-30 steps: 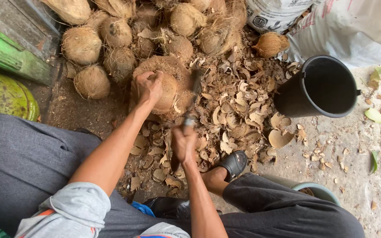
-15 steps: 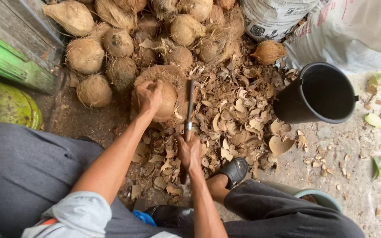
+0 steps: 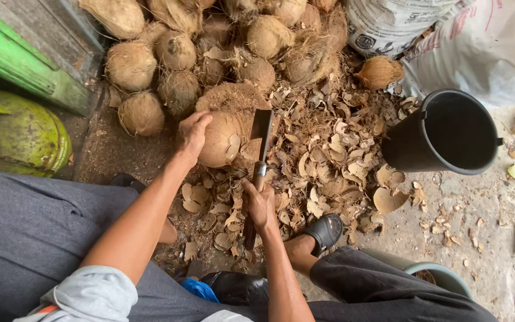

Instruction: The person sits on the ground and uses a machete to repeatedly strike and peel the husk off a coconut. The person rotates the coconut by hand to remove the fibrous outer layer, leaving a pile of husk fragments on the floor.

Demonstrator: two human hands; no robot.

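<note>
Two hands are working here, and we are seeing both from above. The right hand [image 3: 259,204] is closing its grip fully around the dark wooden handle of a cleaver [image 3: 257,173], fingers wrapped tight with no gap showing. The blade is pointing away from the person, its flat rectangular end lying against the right side of the coconut [image 3: 222,138]. The left hand [image 3: 193,132] is resting half-open on the coconut's left flank, fingers spread and curved over the husk, steadying it rather than enclosing it. So we are finding the coconut between the two hands: touching the left palm, touching the blade, and lying on the ground just ahead of the right grip.

We are counting one cleaver, one black bucket [image 3: 448,132] standing to the right, and one black sandal [image 3: 324,231] on the foot near the right wrist. Behind the held coconut we are counting roughly a dozen more husked coconuts [image 3: 131,64] heaped together; the exact number is unclear where they overlap. Husk chips [image 3: 329,173] are lying scattered across the ground, too many to count. One yellow-green gas cylinder [image 3: 22,137] is sitting at the far left.
</note>
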